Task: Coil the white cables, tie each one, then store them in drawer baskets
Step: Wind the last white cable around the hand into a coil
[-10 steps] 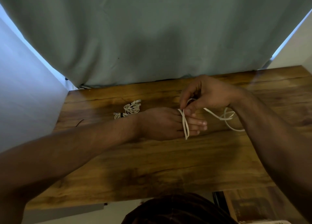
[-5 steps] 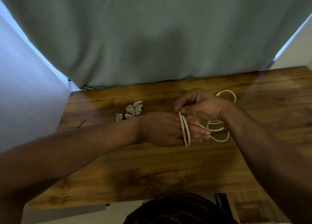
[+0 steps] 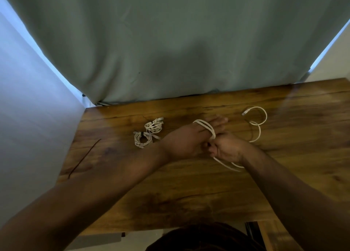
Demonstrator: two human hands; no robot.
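A flat white cable (image 3: 205,125) is wound in a few turns across the back of my left hand (image 3: 186,141), whose fingers point away towards the curtain. My right hand (image 3: 226,148) sits just right of it, fingers curled round the same cable, which runs out below the fist. The cable's loose end with its plug (image 3: 246,113) lies in loops on the wooden table (image 3: 189,184) to the right. Two tied white cable bundles (image 3: 147,133) lie left of my left hand.
A grey-green curtain (image 3: 170,52) hangs behind the table's far edge. A pale wall (image 3: 28,118) borders the table on the left. A thin dark scratch or strand (image 3: 85,157) crosses the table's left part. A wooden piece (image 3: 274,235) shows below the near edge.
My right hand has swung from above my left fingers down to their near side, carrying the cable round. My left hand has turned to point farther away. The loose end has shortened.
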